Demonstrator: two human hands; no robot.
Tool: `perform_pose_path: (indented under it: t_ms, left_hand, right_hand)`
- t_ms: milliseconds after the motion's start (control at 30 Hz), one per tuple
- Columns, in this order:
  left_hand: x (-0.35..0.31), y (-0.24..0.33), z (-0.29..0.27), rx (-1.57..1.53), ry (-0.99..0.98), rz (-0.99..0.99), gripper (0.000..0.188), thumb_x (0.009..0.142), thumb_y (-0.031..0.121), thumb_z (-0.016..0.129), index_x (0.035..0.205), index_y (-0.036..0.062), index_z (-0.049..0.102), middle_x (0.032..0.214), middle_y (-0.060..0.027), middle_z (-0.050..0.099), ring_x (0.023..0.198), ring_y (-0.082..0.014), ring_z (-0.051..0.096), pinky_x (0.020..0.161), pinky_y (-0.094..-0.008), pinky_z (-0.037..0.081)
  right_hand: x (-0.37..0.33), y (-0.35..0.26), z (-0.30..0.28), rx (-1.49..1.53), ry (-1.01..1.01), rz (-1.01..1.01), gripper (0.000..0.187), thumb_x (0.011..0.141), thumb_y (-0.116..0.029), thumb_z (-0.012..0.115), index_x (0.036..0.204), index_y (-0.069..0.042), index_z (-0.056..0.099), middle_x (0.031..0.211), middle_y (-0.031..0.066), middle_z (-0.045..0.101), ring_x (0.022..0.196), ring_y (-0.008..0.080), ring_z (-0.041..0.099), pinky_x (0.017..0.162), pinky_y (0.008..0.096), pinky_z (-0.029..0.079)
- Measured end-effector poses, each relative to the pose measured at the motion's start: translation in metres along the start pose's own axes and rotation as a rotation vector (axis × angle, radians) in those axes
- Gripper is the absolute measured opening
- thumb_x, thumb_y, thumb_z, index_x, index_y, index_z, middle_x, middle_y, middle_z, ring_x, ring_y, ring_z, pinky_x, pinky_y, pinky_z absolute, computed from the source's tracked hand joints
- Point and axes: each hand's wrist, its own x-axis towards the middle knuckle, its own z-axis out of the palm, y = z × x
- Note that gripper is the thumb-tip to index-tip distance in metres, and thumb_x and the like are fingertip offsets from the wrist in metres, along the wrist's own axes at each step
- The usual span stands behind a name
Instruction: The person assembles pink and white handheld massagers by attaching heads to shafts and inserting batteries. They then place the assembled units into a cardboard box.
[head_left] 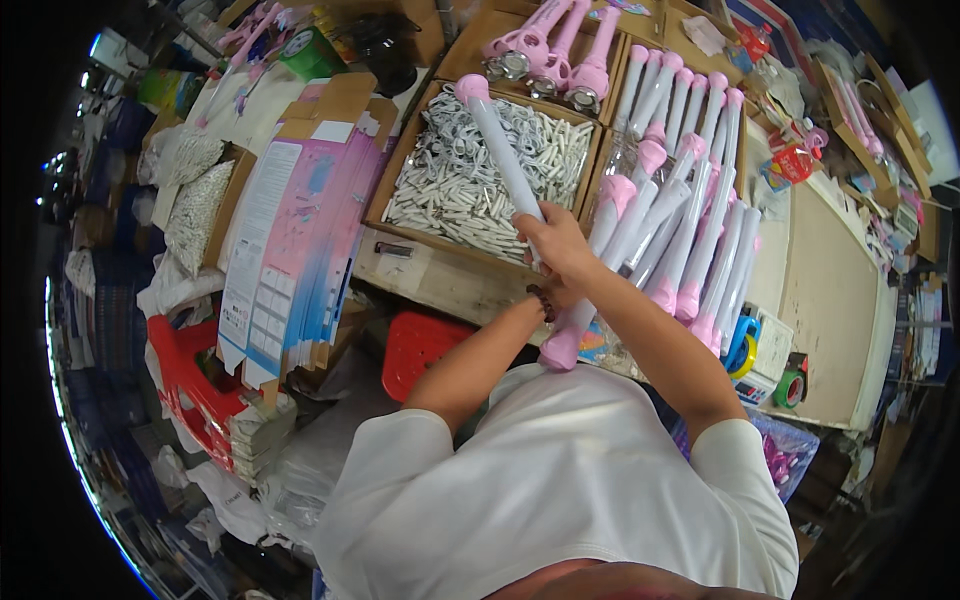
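My right hand (557, 243) is closed round the lower part of a translucent white tube (508, 155) with a pink rounded cap. The tube slants up and left over a cardboard box (410, 225) of white cord loops and small white sticks. My left hand (566, 292), with a dark bead bracelet at its wrist, lies under my right forearm; its fingers are hidden. Just below it, a pink bulb-shaped end of another tube (561, 348) points toward me. Whether my left hand touches that tube is unclear. Many similar pink-capped tubes (690, 215) lie in rows to the right.
Pink handles (545, 50) with silver round ends lie at the far side. Flat printed cartons (290, 230) lean at the left, above a red stool (195, 395). A scale (765, 350), tape rolls (791, 385) and a red-labelled bottle (790, 167) stand on the right.
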Motion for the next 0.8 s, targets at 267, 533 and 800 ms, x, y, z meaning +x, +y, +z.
perform_pose_path:
  t_ms: [267,533,800]
  left_hand:
    - [-0.002,0.001,0.000,0.036,0.010,0.017,0.038,0.087,0.019,0.057,0.120,0.0028,0.047,0.095,-0.0070,0.059,0.078,-0.0138,0.060,0.064,-0.0287,0.052]
    - [-0.001,0.005,-0.002,0.048,0.012,0.011,0.039,0.087,0.021,0.057,0.119,0.0022,0.047,0.096,-0.0075,0.059,0.080,-0.0141,0.061,0.066,-0.0283,0.052]
    - [0.002,0.000,-0.014,0.030,0.024,-0.059,0.040,0.088,0.024,0.058,0.119,0.0016,0.047,0.096,-0.0079,0.059,0.082,-0.0144,0.061,0.067,-0.0280,0.052]
  right_hand:
    - [0.067,0.035,0.011,-0.574,0.057,-0.151,0.052,0.084,-0.037,0.055,0.118,0.003,0.052,0.094,0.0268,0.064,0.089,0.0412,0.063,0.081,0.0464,0.047]
    - [0.093,0.045,0.015,-0.612,0.102,-0.140,0.055,0.085,-0.032,0.055,0.126,0.003,0.045,0.102,0.0300,0.061,0.095,0.0414,0.061,0.085,0.0465,0.047]
    - [0.056,0.045,0.007,-0.580,0.135,-0.551,0.047,0.083,-0.022,0.058,0.123,0.002,0.050,0.114,0.0267,0.056,0.106,0.0386,0.056,0.094,0.0435,0.044]
